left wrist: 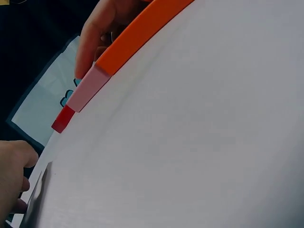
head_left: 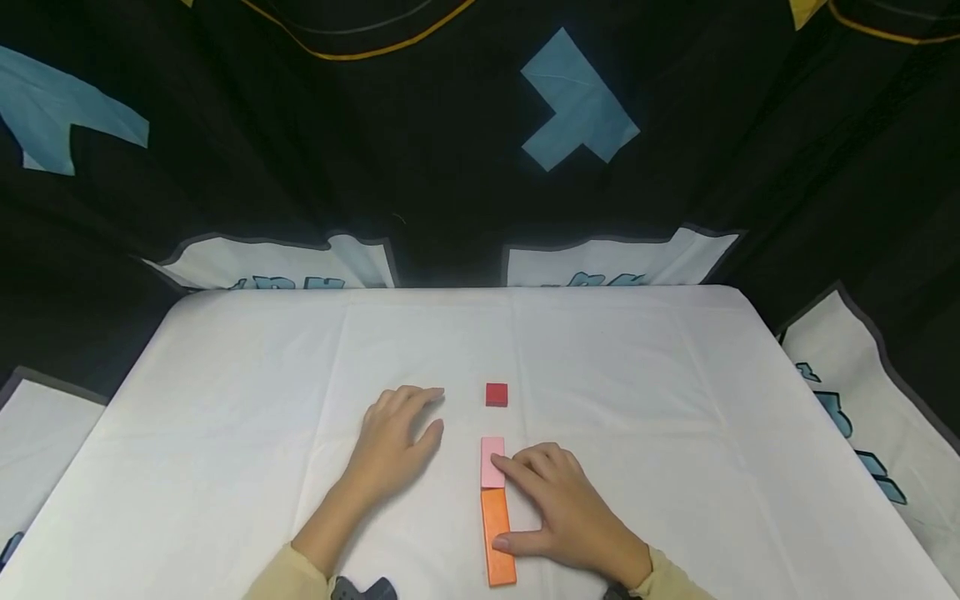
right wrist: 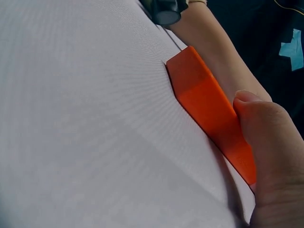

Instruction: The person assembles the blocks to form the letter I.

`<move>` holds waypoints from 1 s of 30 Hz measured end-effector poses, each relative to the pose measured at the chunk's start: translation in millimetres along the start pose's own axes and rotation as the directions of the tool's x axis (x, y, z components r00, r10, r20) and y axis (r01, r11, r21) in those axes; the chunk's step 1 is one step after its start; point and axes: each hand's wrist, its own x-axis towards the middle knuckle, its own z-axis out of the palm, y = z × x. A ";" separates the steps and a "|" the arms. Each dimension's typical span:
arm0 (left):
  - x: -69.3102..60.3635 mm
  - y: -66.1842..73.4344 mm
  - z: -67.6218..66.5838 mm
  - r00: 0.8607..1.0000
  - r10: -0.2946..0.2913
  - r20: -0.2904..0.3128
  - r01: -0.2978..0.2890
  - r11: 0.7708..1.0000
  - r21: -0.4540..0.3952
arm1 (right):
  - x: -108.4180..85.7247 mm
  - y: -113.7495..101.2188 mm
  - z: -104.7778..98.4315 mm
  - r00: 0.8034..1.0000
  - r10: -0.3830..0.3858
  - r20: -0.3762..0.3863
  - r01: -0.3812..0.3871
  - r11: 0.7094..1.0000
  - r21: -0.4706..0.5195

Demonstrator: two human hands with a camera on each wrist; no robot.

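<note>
On the white tablecloth, a long orange block (head_left: 496, 512) lies end to end with a shorter pink block (head_left: 491, 475), in a line running away from me. A small red block (head_left: 497, 393) sits apart, beyond the pink one. My right hand (head_left: 573, 512) rests at the right of the line, its thumb on the orange block (right wrist: 204, 95) and its index fingertip on the pink block (left wrist: 89, 88). To the left, my left hand (head_left: 393, 446) touches no block; its fingers are loosely bent and thumb spread. In the right wrist view, only the right thumb (right wrist: 273, 137) shows clearly.
The white cloth (head_left: 615, 358) covers the table and shows faint fold lines. A dark curtain (head_left: 450, 167) with blue and white patches hangs behind its far edge. A dark wrist device (head_left: 365, 589) shows at the left sleeve.
</note>
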 end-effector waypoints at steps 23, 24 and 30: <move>61.6 11.4 17.1 0.965 0.152 0.213 -0.161 0.987 0.025 | 0.0 -0.4 -2.5 0.994 0.067 0.081 -0.070 0.997 0.028; 62.6 11.7 17.7 0.965 0.150 0.213 -0.161 0.986 0.033 | 0.0 -0.2 -2.2 0.995 0.066 0.080 -0.069 0.997 0.024; 66.5 13.0 18.7 0.963 0.134 0.233 -0.149 0.988 0.046 | -0.2 0.3 -1.7 0.996 0.057 0.068 -0.058 0.998 0.012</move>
